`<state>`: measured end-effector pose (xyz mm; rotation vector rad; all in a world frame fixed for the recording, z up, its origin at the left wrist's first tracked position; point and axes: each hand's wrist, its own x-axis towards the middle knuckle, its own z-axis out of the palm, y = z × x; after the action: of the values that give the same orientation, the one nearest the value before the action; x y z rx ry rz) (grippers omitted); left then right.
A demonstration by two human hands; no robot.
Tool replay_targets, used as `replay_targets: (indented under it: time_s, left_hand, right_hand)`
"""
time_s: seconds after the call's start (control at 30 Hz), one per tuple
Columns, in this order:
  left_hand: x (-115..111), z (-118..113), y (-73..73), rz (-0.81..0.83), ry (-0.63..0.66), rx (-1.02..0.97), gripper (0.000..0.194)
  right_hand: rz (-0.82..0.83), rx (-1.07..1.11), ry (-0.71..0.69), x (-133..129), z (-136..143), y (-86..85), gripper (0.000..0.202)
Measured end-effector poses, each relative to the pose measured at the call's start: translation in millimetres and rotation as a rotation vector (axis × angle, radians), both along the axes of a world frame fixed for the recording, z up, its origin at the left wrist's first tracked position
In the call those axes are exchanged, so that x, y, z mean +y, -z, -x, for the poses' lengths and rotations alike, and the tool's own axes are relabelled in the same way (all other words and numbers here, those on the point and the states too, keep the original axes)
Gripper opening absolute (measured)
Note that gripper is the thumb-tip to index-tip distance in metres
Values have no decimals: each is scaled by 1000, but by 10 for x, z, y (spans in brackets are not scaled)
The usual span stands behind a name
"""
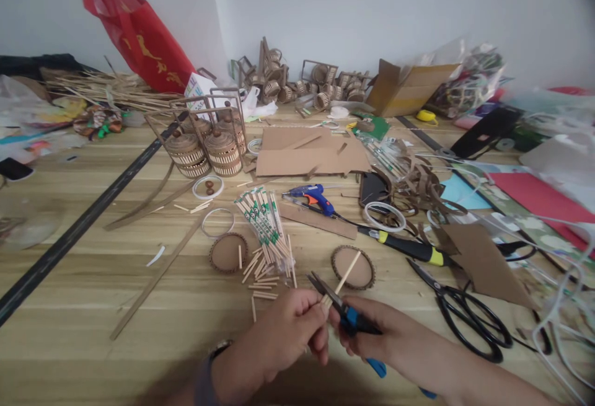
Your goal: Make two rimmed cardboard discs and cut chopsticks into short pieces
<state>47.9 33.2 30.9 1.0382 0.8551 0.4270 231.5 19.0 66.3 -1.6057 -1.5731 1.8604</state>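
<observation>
My left hand [283,322] pinches a thin wooden stick [349,269] between thumb and fingers; it slants up to the right. Wrapped round the blue-and-black handles of cutters [356,321] is my right hand [388,335]. Their dark jaws lie around or against the stick beside my left fingertips; I cannot tell if they touch it. Just beyond sits a round cardboard disc with a dark rim [346,260]. A similar disc [227,254] lies further left, with a short stick on it. Between them are several cut stick pieces [260,269] and green-and-white wrapped chopsticks [261,217].
Black scissors [465,313] lie right of my right hand, near a yellow-and-black tool handle [409,247]. A blue glue gun [313,196] rests mid-table. Behind are cardboard sheets [311,161], lidded woven-looking baskets [223,149] and a red bag [144,40]. White cords [558,307] trail at right.
</observation>
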Motion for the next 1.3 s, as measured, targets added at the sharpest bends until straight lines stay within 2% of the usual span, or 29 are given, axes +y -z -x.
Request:
replay_targets:
  time_s: [0.17,0.37,0.47,0.57,0.63,0.73,0.77,0.83,0.97,1.13,1.23,1.3]
  left_hand:
    - [15,-6,-22,0,-3,-19,47]
    - [8,-19,-11,-34,11,29,44]
    - [53,44,-51,-53,-64,21,44]
    - [125,180,-131,-184,-174,130,41]
    - [150,257,-175,-331,-162,322,35]
    - [125,275,-178,-506,-24,518,29]
    - [104,258,-163,-547,18,548,28]
    - [61,214,-117,-620,73,606,26]
    - [25,149,-54,-748,111,719,26]
    - [35,42,-132,-804,173,914,32]
    - [39,7,-164,-760,162,976,32]
    - [61,54,-144,-740,100,890,28]
  right_hand:
    - [-33,-19,-23,-4,31,50,15]
    - [-144,-59,1,4,75,3,14]
    - [-155,-42,-4,-8,14,14,23]
    - [-205,-133,-8,-67,-96,77,25]
    - [-399,-292,37,-102,-147,133,23]
    - [-821,-438,91,-93,-121,210,20]
    - [-918,-438,83,-70,-87,233,19]
    - [-1004,-421,55,-11,-5,283,17]
    - [-987,-524,40,74,122,407,17]
    - [-958,-726,50,90,222,537,16]
    - [-905,-820,80,140,253,527,15]
    - [-863,-749,129,192,215,451,16]
